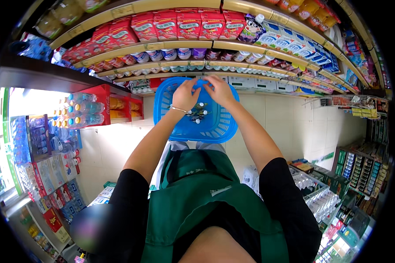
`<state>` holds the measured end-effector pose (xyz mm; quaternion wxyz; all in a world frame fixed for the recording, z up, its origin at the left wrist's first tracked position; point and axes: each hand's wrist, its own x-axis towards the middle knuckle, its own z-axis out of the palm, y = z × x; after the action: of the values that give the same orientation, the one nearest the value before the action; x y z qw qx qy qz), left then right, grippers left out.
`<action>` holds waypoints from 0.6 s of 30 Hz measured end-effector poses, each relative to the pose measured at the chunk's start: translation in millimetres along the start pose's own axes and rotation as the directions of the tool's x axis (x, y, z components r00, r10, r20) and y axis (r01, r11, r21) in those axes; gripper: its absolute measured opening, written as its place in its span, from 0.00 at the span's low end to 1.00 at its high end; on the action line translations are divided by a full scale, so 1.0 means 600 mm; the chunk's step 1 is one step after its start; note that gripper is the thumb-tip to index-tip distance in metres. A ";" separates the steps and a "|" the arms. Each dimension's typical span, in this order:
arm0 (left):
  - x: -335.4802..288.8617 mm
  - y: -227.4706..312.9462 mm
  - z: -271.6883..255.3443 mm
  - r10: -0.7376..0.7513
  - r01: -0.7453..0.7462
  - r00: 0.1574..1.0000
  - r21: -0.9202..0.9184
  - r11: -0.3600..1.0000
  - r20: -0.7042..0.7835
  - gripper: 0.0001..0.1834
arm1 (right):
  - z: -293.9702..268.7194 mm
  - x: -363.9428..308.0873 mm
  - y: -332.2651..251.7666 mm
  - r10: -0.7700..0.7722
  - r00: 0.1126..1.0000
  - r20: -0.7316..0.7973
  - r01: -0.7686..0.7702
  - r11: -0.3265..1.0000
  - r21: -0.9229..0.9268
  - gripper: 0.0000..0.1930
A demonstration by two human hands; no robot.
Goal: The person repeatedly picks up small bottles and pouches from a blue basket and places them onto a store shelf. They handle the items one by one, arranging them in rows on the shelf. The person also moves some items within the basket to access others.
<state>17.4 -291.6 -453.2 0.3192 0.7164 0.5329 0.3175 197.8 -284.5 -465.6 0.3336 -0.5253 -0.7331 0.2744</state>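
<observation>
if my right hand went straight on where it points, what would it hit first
Probably the far rim of the blue basket, close by the right hand; depth is unclear in this one view, so it might pass above the rim instead.

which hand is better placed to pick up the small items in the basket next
Probably the left hand: in this view it sits nearer the small items in the blue basket, while the right hand is farther off. Heights are hard to judge.
</observation>
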 end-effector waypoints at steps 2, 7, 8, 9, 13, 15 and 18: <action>-0.027 -0.056 0.055 -0.042 0.041 0.998 0.039 0.998 0.039 0.17 | 0.027 -0.043 0.051 0.121 0.990 0.074 -0.115 0.990 -0.077 0.10; -0.084 -0.166 0.150 -0.108 0.079 0.986 0.209 0.975 0.130 0.15 | 0.094 -0.130 0.147 0.299 0.938 0.173 -0.266 0.945 -0.190 0.10; -0.089 -0.183 0.163 -0.164 0.123 0.970 0.216 0.969 0.182 0.15 | 0.109 -0.141 0.160 0.350 0.915 0.200 -0.308 0.927 -0.214 0.12; -0.091 -0.201 0.178 -0.191 0.139 0.962 0.248 0.959 0.197 0.16 | 0.123 -0.145 0.177 0.360 0.910 0.206 -0.315 0.923 -0.222 0.12; -0.102 -0.258 0.237 -0.286 0.183 0.929 0.379 0.907 0.235 0.19 | 0.175 -0.158 0.224 0.348 0.920 0.182 -0.299 0.920 -0.252 0.17; -0.102 -0.274 0.256 -0.323 0.194 0.915 0.439 0.877 0.241 0.18 | 0.199 -0.160 0.244 0.337 0.932 0.136 -0.293 0.918 -0.266 0.17; -0.093 -0.283 0.276 -0.388 0.225 0.881 0.483 0.846 0.271 0.15 | 0.222 -0.158 0.256 0.415 0.902 0.122 -0.359 0.876 -0.323 0.14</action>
<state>41.2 -326.2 -693.5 0.2890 0.7188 0.6323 -0.0025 205.9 -336.0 -683.7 0.1199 -0.6770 -0.6730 0.2727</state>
